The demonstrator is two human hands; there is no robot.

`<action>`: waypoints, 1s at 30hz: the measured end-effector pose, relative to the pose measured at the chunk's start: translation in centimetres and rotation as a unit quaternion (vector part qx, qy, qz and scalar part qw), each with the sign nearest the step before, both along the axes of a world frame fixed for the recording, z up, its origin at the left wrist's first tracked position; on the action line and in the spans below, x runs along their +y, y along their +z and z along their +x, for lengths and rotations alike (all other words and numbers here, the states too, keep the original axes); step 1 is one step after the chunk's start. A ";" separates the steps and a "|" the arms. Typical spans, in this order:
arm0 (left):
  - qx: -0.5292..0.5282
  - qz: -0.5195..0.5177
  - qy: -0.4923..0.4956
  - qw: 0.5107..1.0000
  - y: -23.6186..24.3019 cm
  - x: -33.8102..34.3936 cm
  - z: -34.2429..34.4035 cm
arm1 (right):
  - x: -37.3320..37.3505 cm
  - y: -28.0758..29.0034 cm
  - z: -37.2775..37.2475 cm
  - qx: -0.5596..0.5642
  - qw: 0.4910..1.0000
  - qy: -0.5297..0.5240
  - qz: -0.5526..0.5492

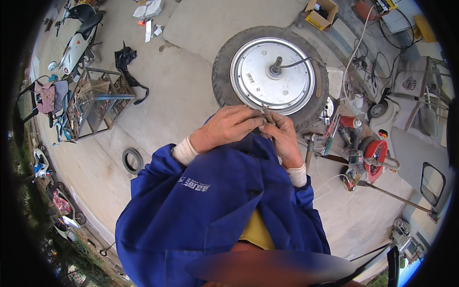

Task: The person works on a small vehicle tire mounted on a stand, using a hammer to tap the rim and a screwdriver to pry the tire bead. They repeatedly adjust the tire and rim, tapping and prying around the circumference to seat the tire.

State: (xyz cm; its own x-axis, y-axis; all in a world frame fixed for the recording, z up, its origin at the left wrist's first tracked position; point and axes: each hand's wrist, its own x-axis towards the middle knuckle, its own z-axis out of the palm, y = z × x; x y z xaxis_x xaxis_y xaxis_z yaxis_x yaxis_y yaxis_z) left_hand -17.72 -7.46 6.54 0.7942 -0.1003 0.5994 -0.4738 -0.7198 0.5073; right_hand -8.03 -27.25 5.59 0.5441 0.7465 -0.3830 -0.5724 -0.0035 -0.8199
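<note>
A wheel with a silver hub and black tyre lies flat ahead of me, its axle pointing up with a black cable out of it. At its near edge my right hand grips a narrow metal tool, pointing toward the wheel. My left hand is closed at the tool, fingertips meeting those of my right hand; what it pinches is too small to make out.
Right: hand tools, a red round container, cables and a pale vehicle. Left: a metal rack, a scooter, a black bag and a small tyre. An open box stands beyond the wheel.
</note>
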 end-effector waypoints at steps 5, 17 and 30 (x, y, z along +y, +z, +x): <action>-0.023 0.050 -0.059 0.997 -0.8 1.8 1.5 | 0.2 -0.2 -1.0 -0.061 0.994 -0.049 -0.079; 0.034 -0.120 -0.140 0.982 -3.5 6.7 4.3 | 6.6 1.3 -4.3 -0.135 0.943 -0.183 -0.242; 0.246 -0.335 -0.190 0.889 -4.5 9.7 5.2 | 10.1 0.6 -5.1 -0.171 0.894 -0.257 -0.325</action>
